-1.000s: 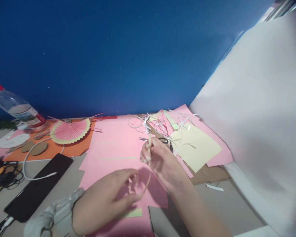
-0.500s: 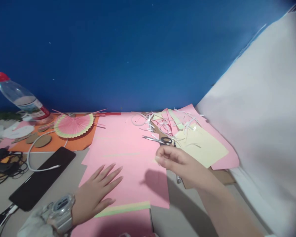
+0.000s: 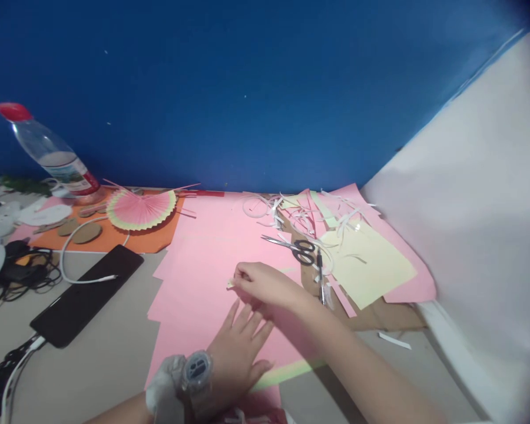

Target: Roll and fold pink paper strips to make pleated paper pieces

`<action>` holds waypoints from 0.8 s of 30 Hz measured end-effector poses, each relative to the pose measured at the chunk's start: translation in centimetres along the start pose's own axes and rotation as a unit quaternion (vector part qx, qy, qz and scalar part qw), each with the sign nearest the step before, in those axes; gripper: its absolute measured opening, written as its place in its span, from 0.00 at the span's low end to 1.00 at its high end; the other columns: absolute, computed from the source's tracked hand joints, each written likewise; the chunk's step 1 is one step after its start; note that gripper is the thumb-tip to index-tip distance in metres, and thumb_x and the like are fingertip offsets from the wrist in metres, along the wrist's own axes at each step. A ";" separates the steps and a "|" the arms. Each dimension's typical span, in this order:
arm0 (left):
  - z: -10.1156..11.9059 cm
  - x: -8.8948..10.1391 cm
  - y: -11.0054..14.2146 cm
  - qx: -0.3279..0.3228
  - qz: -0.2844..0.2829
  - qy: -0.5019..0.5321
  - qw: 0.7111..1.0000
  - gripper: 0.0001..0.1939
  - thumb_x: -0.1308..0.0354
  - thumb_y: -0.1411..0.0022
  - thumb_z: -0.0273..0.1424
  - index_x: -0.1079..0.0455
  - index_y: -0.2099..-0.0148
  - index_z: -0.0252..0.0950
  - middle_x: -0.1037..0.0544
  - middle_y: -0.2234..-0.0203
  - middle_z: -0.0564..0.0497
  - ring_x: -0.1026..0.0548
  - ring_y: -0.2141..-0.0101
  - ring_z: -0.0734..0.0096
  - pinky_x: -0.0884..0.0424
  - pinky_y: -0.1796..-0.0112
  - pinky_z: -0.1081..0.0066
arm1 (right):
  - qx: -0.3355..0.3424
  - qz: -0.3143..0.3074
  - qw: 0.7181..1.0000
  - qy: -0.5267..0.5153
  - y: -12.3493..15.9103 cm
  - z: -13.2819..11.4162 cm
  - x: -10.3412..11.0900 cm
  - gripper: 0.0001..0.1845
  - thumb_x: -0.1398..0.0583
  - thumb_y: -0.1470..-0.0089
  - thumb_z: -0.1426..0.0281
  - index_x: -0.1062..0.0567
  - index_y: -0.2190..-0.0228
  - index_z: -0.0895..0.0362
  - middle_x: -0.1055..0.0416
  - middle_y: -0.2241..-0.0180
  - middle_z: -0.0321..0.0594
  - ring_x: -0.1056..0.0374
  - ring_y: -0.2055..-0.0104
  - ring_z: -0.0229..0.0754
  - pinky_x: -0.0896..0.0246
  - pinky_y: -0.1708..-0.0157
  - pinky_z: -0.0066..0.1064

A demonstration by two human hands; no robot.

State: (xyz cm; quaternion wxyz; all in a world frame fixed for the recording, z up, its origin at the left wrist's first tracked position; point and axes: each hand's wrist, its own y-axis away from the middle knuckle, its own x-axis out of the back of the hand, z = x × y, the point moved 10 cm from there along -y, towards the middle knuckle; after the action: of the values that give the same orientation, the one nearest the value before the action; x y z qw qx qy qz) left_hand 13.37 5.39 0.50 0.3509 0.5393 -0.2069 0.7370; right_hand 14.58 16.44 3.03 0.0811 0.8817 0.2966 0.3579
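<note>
Left hand (image 3: 238,347) palm down on pink paper (image 3: 203,247), fingers spread. Right hand (image 3: 265,285) just past its fingertips, pinching small pale scrap (image 3: 230,284). Scissors (image 3: 307,252) and pen (image 3: 321,274) right of that, beside pale yellow sheet (image 3: 380,268). Pleated fan (image 3: 141,211) on orange sheet (image 3: 159,237) at left; phone (image 3: 86,297) nearer, bottle (image 3: 62,156) behind, tilted in view.

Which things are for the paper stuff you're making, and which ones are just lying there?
Seem part of the job:
- small pale piece, pinched in the right hand
- pink paper, with the left hand spread over it
- scissors, probably, lying close by

Probably just lying about:
- phone
- bottle
- white cable
</note>
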 end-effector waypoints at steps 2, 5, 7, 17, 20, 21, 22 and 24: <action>0.6 -0.5 0.4 -0.011 -0.010 0.000 1.000 0.32 0.55 0.37 0.45 0.51 0.36 0.36 0.41 0.40 0.39 0.44 0.41 0.45 0.48 0.44 0.45 | 0.003 -0.004 1.000 0.001 -0.3 0.2 -0.3 0.09 0.44 0.48 0.66 0.32 0.74 0.58 0.30 0.75 0.36 0.38 0.75 0.35 0.54 0.76 0.26; 0.5 -0.5 1.0 -0.040 -0.036 -0.003 0.999 0.34 0.49 0.40 0.41 0.52 0.35 0.36 0.45 0.38 0.40 0.46 0.40 0.45 0.45 0.44 0.48 | 0.011 -0.011 1.000 -0.010 0.1 0.3 -0.4 0.09 0.45 0.46 0.65 0.32 0.73 0.57 0.29 0.74 0.35 0.37 0.75 0.34 0.53 0.76 0.25; -0.2 0.0 1.6 -0.066 -0.050 -0.007 0.997 0.35 0.45 0.42 0.38 0.52 0.36 0.37 0.46 0.37 0.42 0.47 0.40 0.49 0.44 0.44 0.53 | 0.015 -0.008 1.000 -0.018 0.7 0.3 -0.2 0.10 0.47 0.44 0.65 0.33 0.72 0.57 0.28 0.72 0.35 0.36 0.74 0.34 0.51 0.76 0.25; -3.0 -0.1 3.8 -0.020 0.087 -0.145 0.985 0.35 0.46 0.48 0.31 0.47 0.38 0.33 0.41 0.39 0.42 0.50 0.38 0.53 0.54 0.41 0.55 | 0.006 0.057 0.998 0.036 2.1 0.9 -0.2 0.11 0.49 0.42 0.65 0.34 0.73 0.55 0.30 0.73 0.35 0.39 0.73 0.35 0.57 0.76 0.26; -2.6 -0.1 4.1 -0.033 0.149 -0.191 0.970 0.28 0.49 0.45 0.28 0.42 0.40 0.37 0.33 0.44 0.48 0.45 0.41 0.58 0.56 0.41 0.58 | 0.010 0.055 0.997 0.048 1.9 0.7 -0.7 0.11 0.48 0.42 0.63 0.34 0.74 0.55 0.31 0.74 0.35 0.40 0.74 0.35 0.59 0.77 0.26; -2.6 0.0 4.2 -0.040 0.159 -0.196 0.967 0.26 0.51 0.43 0.27 0.41 0.41 0.38 0.32 0.45 0.49 0.45 0.41 0.57 0.56 0.41 0.58 | 0.012 0.053 0.997 0.055 1.7 0.6 -0.9 0.11 0.48 0.43 0.63 0.34 0.74 0.55 0.31 0.75 0.35 0.40 0.74 0.36 0.60 0.77 0.27; -2.6 0.2 4.3 -0.047 0.167 -0.202 0.964 0.24 0.52 0.42 0.28 0.40 0.42 0.38 0.32 0.45 0.49 0.44 0.42 0.57 0.56 0.41 0.58 | 0.011 0.051 0.997 0.061 1.6 0.5 -1.0 0.11 0.47 0.43 0.63 0.33 0.74 0.55 0.31 0.75 0.35 0.40 0.74 0.36 0.60 0.77 0.27; -2.4 0.6 4.5 -0.076 0.165 -0.209 0.961 0.23 0.52 0.40 0.31 0.39 0.42 0.39 0.31 0.46 0.48 0.40 0.44 0.55 0.55 0.43 0.57 | 0.007 0.034 0.997 0.066 1.2 0.6 -1.6 0.09 0.46 0.44 0.64 0.33 0.74 0.55 0.31 0.76 0.35 0.41 0.75 0.36 0.60 0.78 0.27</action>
State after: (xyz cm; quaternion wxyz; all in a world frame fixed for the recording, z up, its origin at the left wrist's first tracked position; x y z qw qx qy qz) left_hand 8.42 4.17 0.58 0.2137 0.6114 -0.4171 0.6376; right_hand 14.65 14.56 2.08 0.0435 0.8663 0.2738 0.4155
